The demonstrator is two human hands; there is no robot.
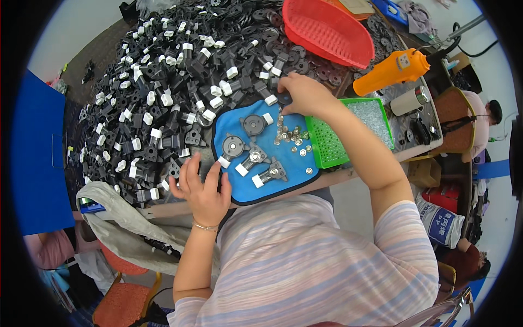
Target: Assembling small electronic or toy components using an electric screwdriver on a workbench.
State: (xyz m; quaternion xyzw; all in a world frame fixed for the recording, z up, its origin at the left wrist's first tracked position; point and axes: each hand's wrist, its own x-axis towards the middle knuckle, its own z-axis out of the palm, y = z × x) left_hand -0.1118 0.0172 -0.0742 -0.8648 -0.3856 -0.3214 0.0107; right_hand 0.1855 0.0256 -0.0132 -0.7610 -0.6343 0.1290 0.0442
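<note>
A blue mat (239,182) lies at the table's front edge. Several black plastic fittings with white ends, such as this round one (254,125), sit on it. Small shiny metal pieces (295,135) are scattered over its right side. My left hand (204,188) is at the mat's left edge, fingers spread and holding nothing, beside the heap of parts. At the mat's far right corner my right hand (308,95) curls its thumb and fingers round a dark plastic part (284,98), mostly hidden by the fingers.
A large heap of black parts with white ends (158,103) covers the table's left and back. Right of the mat are a green tray (329,143) of clear pieces, an orange tool (389,71) and a pale flask (406,102). A red basket (327,32) stands behind.
</note>
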